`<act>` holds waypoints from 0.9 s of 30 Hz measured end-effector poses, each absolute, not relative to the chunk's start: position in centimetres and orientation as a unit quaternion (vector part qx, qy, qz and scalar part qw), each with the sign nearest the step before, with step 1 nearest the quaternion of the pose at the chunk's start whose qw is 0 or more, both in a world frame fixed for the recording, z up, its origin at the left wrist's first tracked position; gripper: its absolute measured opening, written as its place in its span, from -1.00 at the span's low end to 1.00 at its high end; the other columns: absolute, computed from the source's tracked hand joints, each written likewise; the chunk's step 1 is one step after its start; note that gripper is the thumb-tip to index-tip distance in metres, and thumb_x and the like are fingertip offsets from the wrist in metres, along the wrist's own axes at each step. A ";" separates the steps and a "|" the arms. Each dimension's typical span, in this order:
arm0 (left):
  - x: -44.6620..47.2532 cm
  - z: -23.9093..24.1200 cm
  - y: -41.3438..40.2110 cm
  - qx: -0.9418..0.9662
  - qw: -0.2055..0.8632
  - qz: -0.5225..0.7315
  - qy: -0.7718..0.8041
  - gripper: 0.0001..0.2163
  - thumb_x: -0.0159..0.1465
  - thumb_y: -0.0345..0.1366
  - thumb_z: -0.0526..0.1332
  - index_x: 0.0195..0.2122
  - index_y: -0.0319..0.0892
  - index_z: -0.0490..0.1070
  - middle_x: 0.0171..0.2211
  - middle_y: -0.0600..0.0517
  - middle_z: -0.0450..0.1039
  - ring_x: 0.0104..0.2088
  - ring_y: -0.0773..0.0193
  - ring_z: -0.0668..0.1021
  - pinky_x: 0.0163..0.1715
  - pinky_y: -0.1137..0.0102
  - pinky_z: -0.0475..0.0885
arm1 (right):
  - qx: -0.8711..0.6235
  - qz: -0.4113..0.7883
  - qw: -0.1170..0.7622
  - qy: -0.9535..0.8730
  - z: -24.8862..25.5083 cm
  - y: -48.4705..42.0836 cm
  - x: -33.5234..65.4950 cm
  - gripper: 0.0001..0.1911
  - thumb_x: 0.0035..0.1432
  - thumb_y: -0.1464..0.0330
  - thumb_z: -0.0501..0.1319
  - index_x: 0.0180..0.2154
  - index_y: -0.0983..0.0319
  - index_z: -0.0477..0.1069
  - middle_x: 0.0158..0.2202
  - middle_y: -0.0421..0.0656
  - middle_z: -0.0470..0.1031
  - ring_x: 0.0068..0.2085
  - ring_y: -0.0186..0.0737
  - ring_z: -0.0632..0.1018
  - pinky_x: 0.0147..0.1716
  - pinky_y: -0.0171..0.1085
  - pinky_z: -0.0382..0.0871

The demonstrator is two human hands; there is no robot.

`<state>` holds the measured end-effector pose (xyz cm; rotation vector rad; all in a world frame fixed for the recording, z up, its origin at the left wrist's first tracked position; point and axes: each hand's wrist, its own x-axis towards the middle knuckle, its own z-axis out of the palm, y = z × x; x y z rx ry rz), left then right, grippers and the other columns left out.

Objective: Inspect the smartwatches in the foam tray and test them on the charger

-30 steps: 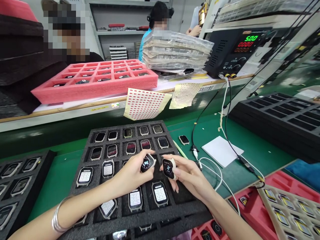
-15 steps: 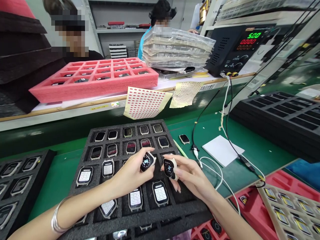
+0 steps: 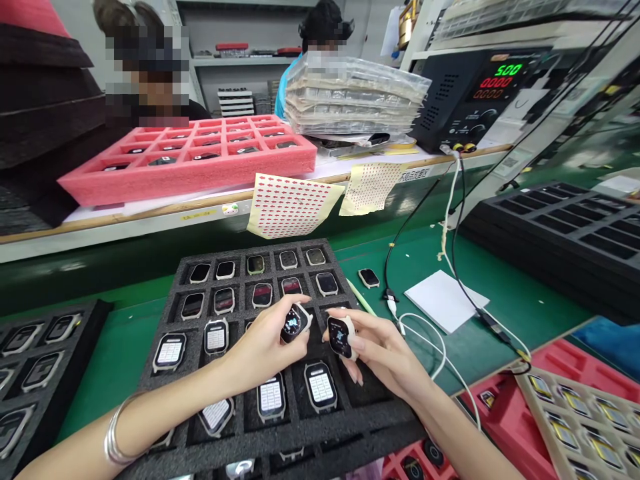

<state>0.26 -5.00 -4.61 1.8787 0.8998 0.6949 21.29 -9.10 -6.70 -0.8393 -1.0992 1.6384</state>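
Watches (image 3: 294,324), one pinched edgewise in left hand (image 3: 270,338), one in right hand (image 3: 383,347); I judge this keeps screens (image 3: 339,336) visible.

A: State the illumination.
B: Bright, whitish and fairly even over the green bench (image 3: 505,287). The panel below the shelf (image 3: 100,267) is shaded. Glare streaks the clear plastic trays (image 3: 350,93).
A: State the sharpness.
B: Central watch screens (image 3: 321,387) are crisp. Display digits (image 3: 509,69) glow legibly. Wide-angle distortion stretches the left foam tray (image 3: 85,347). Mosaic blocks partly cover two heads (image 3: 147,40).
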 end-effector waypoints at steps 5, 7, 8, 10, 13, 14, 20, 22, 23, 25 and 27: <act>0.2 -4.7 -5.1 0.769 0.442 0.286 0.364 -0.64 0.22 -0.35 0.14 0.05 -0.16 0.22 -0.10 -0.03 0.45 -0.11 0.17 0.49 -0.06 0.35 0.33 | -0.338 0.670 0.478 -0.456 -6.6 -9.1 21.3 -0.63 0.13 0.35 0.30 0.00 0.22 0.44 -0.28 -0.05 0.53 -0.62 -0.38 0.47 -0.69 -0.40 0.37; 0.2 -4.7 -5.1 0.769 0.439 0.285 0.368 -0.64 0.22 -0.36 0.13 0.07 -0.15 0.21 -0.08 -0.03 0.44 -0.10 0.16 0.48 -0.06 0.35 0.33 | -0.340 0.670 0.477 -0.456 -6.6 -9.1 21.3 -0.64 0.12 0.35 0.30 -0.01 0.22 0.45 -0.26 -0.04 0.53 -0.62 -0.38 0.47 -0.69 -0.40 0.37; 0.2 -4.6 -5.1 0.769 0.435 0.287 0.370 -0.63 0.23 -0.36 0.13 0.07 -0.15 0.20 -0.06 -0.05 0.43 -0.07 0.15 0.47 -0.05 0.34 0.32 | -0.340 0.670 0.478 -0.455 -6.6 -9.1 21.3 -0.63 0.12 0.35 0.30 -0.01 0.22 0.45 -0.26 -0.03 0.53 -0.63 -0.38 0.47 -0.70 -0.40 0.37; 0.2 -4.6 -5.1 0.772 0.428 0.289 0.371 -0.63 0.23 -0.36 0.12 0.08 -0.16 0.20 -0.02 -0.06 0.41 -0.03 0.15 0.45 -0.03 0.35 0.31 | -0.341 0.669 0.483 -0.451 -6.6 -9.1 21.3 -0.62 0.11 0.35 0.31 0.00 0.23 0.45 -0.26 -0.03 0.54 -0.63 -0.38 0.47 -0.70 -0.40 0.36; 0.1 -4.6 -5.0 0.773 0.428 0.285 0.372 -0.64 0.23 -0.37 0.12 0.07 -0.16 0.20 -0.05 -0.05 0.42 -0.07 0.17 0.47 -0.04 0.35 0.31 | -0.345 0.667 0.489 -0.444 -6.6 -9.1 21.2 -0.62 0.11 0.34 0.31 -0.01 0.24 0.45 -0.26 -0.02 0.54 -0.62 -0.37 0.46 -0.70 -0.39 0.36; 0.1 -4.6 -5.0 0.772 0.429 0.284 0.372 -0.63 0.23 -0.37 0.12 0.07 -0.16 0.20 -0.06 -0.04 0.43 -0.07 0.17 0.47 -0.04 0.35 0.31 | -0.346 0.666 0.489 -0.444 -6.6 -9.2 21.2 -0.62 0.11 0.34 0.31 -0.01 0.24 0.45 -0.25 -0.01 0.54 -0.62 -0.38 0.46 -0.70 -0.39 0.36; 0.2 -4.8 -4.9 0.772 0.426 0.287 0.374 -0.63 0.22 -0.38 0.12 0.07 -0.17 0.20 0.02 -0.08 0.39 0.03 0.12 0.42 0.00 0.29 0.31 | -0.347 0.663 0.481 -0.457 -6.5 -9.3 21.2 -0.60 0.13 0.33 0.29 0.03 0.24 0.42 -0.26 -0.03 0.54 -0.62 -0.37 0.47 -0.69 -0.37 0.38; 0.3 -4.9 -4.8 0.765 0.435 0.289 0.376 -0.63 0.21 -0.38 0.13 0.07 -0.17 0.21 0.01 -0.07 0.39 0.02 0.12 0.42 0.01 0.28 0.30 | -0.343 0.664 0.480 -0.459 -6.4 -9.3 21.2 -0.58 0.14 0.34 0.28 0.05 0.24 0.39 -0.25 -0.04 0.53 -0.60 -0.35 0.48 -0.67 -0.37 0.39; 0.3 -5.0 -4.8 0.758 0.445 0.290 0.378 -0.63 0.21 -0.38 0.14 0.06 -0.17 0.21 0.00 -0.07 0.39 0.00 0.12 0.43 0.00 0.27 0.31 | -0.338 0.667 0.480 -0.459 -6.4 -9.2 21.2 -0.57 0.15 0.34 0.27 0.07 0.23 0.37 -0.24 -0.04 0.53 -0.58 -0.34 0.49 -0.66 -0.37 0.39; 0.5 -5.2 -4.8 0.731 0.486 0.291 0.380 -0.63 0.19 -0.37 0.17 0.04 -0.17 0.22 -0.06 -0.06 0.40 -0.08 0.14 0.46 -0.10 0.29 0.37 | -0.323 0.677 0.476 -0.458 -6.3 -9.1 21.2 -0.57 0.17 0.35 0.24 0.09 0.21 0.34 -0.22 -0.04 0.52 -0.54 -0.33 0.50 -0.62 -0.38 0.40; 0.7 -5.3 -4.8 0.677 0.562 0.290 0.377 -0.61 0.16 -0.36 0.20 0.02 -0.16 0.21 -0.16 -0.03 0.39 -0.22 0.18 0.50 -0.32 0.34 0.44 | -0.313 0.690 0.467 -0.455 -6.3 -8.9 21.3 -0.57 0.19 0.36 0.22 0.10 0.20 0.32 -0.20 -0.04 0.50 -0.49 -0.32 0.51 -0.58 -0.38 0.40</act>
